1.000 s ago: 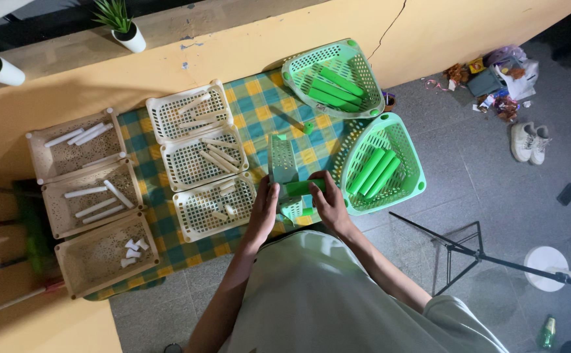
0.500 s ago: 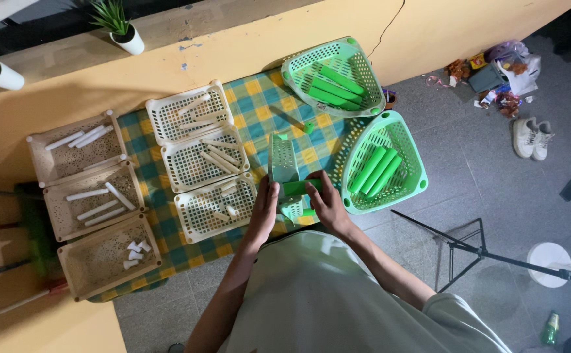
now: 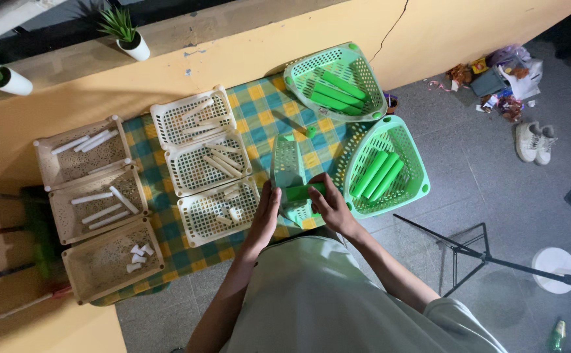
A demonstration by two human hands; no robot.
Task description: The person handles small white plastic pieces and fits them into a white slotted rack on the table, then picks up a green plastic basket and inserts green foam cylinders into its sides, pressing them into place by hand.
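Note:
My left hand [image 3: 266, 212] and my right hand [image 3: 330, 204] meet at the near edge of a table with a green-and-yellow checked cloth [image 3: 266, 108]. Between them lies a short green tube [image 3: 303, 191]; each hand grips one end of it. The tube is held over a small green basket [image 3: 287, 162] that stands just beyond my fingers. To the right, a larger green basket [image 3: 411, 186] holds three green tubes. Another green basket [image 3: 311, 68] with several green tubes sits further back.
Three white baskets [image 3: 194, 117] with white tubes form a column left of my hands. Three beige baskets [image 3: 80, 163] with white pieces stand further left. A tripod [image 3: 488, 258] stands on the floor at right, with shoes [image 3: 535, 140] and litter beyond. Potted plants [image 3: 129, 39] sit on the ledge.
The green tube has shifted slightly away from me between my hands. Both hands stay almost where they were.

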